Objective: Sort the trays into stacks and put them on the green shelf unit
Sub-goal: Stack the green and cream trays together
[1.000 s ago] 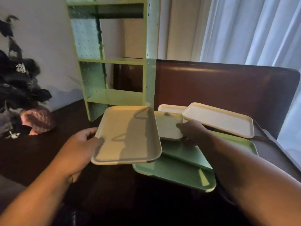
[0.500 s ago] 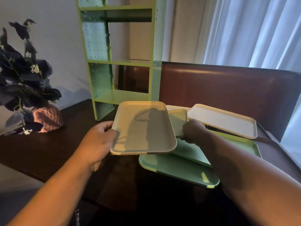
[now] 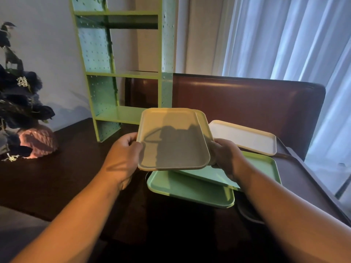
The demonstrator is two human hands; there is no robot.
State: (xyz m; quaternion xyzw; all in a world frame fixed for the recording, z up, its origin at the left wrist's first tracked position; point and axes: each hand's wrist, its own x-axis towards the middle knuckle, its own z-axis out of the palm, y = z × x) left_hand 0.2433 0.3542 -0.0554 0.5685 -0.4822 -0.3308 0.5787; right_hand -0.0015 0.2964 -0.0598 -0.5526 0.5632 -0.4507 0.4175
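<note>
A cream tray [image 3: 171, 139] is held in the air above the table, and my left hand [image 3: 123, 154] grips its left edge with the thumb on top. A second cream tray [image 3: 206, 128] shows as a strip under its right side, and my right hand [image 3: 226, 158] grips that tray's near right corner. Below them two green trays [image 3: 190, 190] [image 3: 260, 166] lie overlapping on the dark table [image 3: 57, 177]. A white tray [image 3: 243, 136] lies tilted behind them. The green shelf unit [image 3: 121, 73] stands at the back of the table, its shelves bare.
A pink vase [image 3: 36, 142] with dark flowers [image 3: 17, 95] stands at the left of the table. A brown padded headboard [image 3: 247, 103] runs behind the trays. Pale curtains [image 3: 284, 38] hang at the right. A grey tray edge [image 3: 247, 215] shows at the near right.
My right hand has lifted the second cream tray off the pile and brought it under the first one. Both hands now hold the pair together, closer to the shelf unit.
</note>
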